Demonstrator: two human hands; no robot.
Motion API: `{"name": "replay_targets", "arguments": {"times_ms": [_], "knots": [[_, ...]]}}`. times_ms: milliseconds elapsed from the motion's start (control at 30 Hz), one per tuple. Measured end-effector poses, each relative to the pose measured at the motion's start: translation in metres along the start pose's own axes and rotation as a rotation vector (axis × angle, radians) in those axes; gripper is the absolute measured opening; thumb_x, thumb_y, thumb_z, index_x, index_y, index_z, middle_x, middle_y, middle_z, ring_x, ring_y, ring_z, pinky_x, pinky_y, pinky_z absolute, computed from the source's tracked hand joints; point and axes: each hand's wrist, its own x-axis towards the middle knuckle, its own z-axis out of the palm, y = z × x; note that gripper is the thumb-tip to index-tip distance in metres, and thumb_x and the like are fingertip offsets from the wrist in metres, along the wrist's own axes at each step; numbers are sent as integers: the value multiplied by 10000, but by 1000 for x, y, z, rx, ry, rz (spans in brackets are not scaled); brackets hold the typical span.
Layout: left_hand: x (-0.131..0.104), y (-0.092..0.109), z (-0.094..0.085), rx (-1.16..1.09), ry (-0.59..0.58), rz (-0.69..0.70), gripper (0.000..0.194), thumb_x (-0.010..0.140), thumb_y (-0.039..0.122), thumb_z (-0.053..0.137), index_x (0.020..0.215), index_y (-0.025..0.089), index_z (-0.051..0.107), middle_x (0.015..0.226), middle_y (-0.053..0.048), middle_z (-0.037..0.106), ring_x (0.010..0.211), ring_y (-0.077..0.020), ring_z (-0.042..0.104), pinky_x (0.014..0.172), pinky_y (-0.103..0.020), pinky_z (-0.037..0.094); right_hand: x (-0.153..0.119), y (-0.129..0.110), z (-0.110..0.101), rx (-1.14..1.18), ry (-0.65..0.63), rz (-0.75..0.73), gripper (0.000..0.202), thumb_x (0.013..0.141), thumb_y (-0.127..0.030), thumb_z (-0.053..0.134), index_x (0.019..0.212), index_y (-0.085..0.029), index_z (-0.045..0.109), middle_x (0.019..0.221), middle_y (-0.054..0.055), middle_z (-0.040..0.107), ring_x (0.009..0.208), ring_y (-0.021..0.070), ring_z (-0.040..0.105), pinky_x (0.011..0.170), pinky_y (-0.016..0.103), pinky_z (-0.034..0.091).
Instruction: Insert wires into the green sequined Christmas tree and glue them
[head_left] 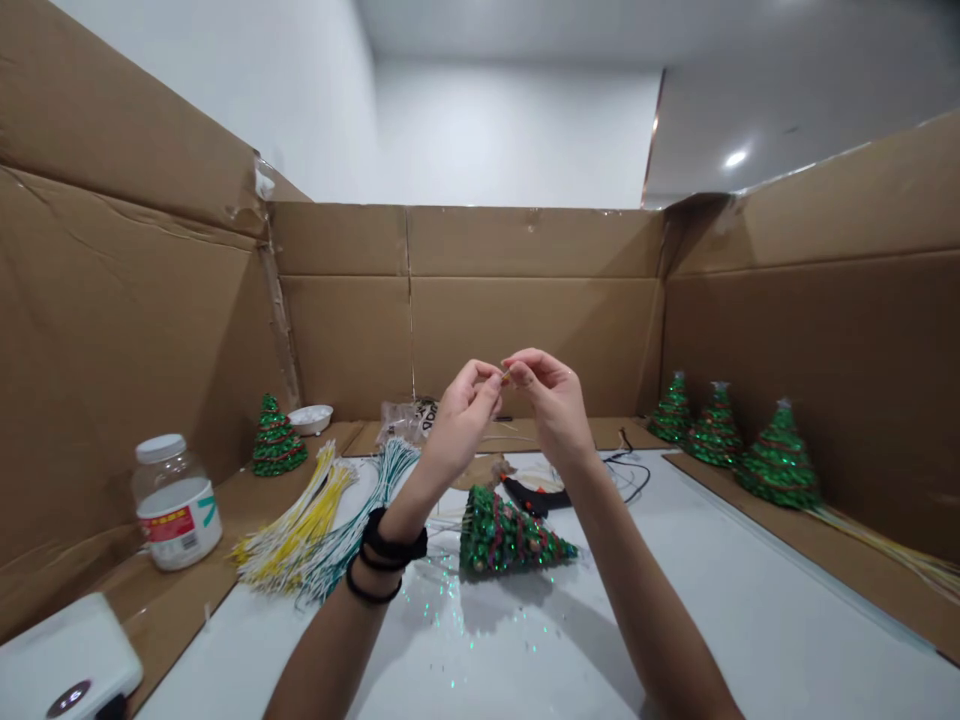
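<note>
Raised over the middle of the table, my left hand [466, 408] and my right hand [553, 405] meet at their fingertips. Both are pinched on something small and thin, too small to make out. Black bands circle my left wrist. Below the hands a green glittery cone tree [499, 535] with reddish garland lies on its side on the white table [525, 660], its tip to the right and pale wires coming from its base. Green glitter is scattered in front of it. Behind the tree is a black and orange tool [536, 497], partly hidden by my right arm.
Yellow-white wires [300, 530] and teal-white wires [360, 510] lie left, near a jar [176, 510], a white device [67, 660], an upright tree [276, 440] and a white bowl [310, 418]. Several trees [778, 460] stand right. Cardboard walls [525, 320] surround the table.
</note>
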Motion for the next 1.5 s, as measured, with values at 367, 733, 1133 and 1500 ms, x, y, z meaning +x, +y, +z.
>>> {"name": "replay_targets", "arguments": {"times_ms": [367,733,1133,1500], "knots": [[-3,10,-3,-71,-146,-97,150,810,266,474,684,195,434,530,56,333,417,-64,274,393,-194,208,-4,-7,-3,54,-179,-24,247,731,-400,692,676,-197,561,695,-32,513,615,72,485,565,201,413],[-6,8,6,196,-8,164,139,857,353,519,823,218,511,621,46,461,498,-75,394,477,-204,306,-6,-18,5,-55,-52,13,423,702,-549,651,655,-211,401,608,-62,415,533,61,407,515,200,376],[-10,14,7,387,72,178,182,857,350,521,768,207,589,491,64,372,410,-73,312,416,-229,185,-9,-32,-8,-503,-82,-236,270,841,-446,543,736,-197,547,680,-29,541,634,84,523,598,232,401],[-10,7,8,440,84,149,130,869,250,472,761,199,520,478,48,528,432,-94,464,462,-205,330,-3,-3,-9,-760,-48,-396,315,891,-471,448,723,-210,500,664,-6,429,789,168,511,776,346,427]]}}
